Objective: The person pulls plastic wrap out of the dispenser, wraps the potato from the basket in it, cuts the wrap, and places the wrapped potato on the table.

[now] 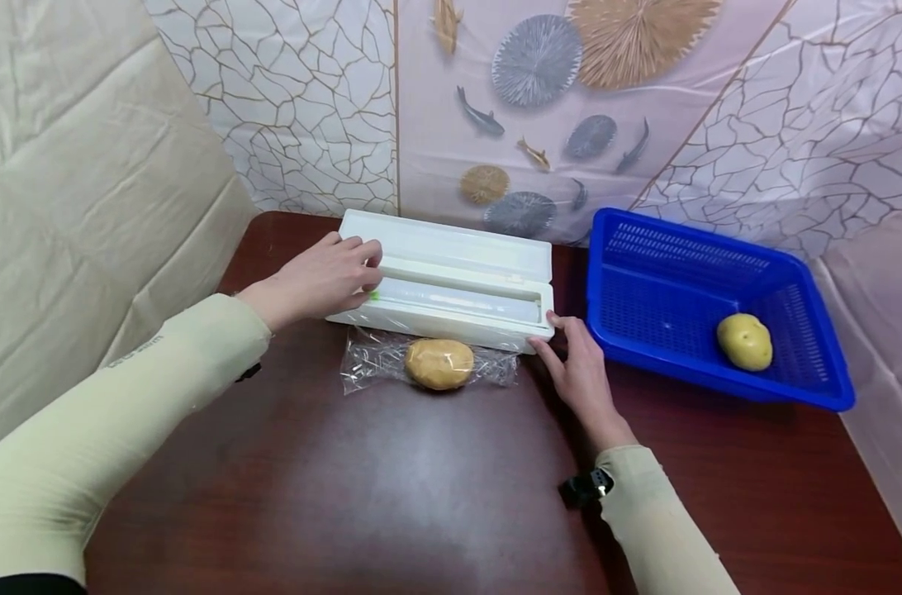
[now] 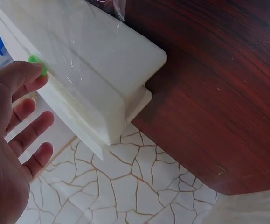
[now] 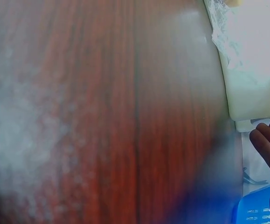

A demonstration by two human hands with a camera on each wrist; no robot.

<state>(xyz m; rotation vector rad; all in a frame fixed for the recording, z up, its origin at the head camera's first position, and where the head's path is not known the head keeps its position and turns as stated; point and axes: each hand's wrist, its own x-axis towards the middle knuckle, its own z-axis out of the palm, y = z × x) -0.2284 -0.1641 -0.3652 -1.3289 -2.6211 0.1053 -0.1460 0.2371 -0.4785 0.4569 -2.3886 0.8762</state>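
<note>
A white cling film dispenser (image 1: 451, 321) lies on the table with its lid (image 1: 458, 244) raised at the back and a film roll (image 1: 462, 299) inside. At its left end my left hand (image 1: 328, 277) pinches a small green slide cutter (image 2: 39, 65) between thumb and forefinger, the other fingers loosely bent. My right hand (image 1: 573, 372) holds the dispenser's right front corner, thumb on the front and fingers at the end. Clear film (image 1: 369, 364) hangs over the front face onto the table. A potato (image 1: 439, 364) lies on that film, close before the dispenser.
To the right stands a blue plastic basket (image 1: 659, 310) with another potato (image 1: 745, 341) in it. A patterned cloth (image 1: 310, 107) hangs behind the dark red-brown table (image 1: 391, 496). Pale cloth (image 1: 72, 165) hangs along the left side.
</note>
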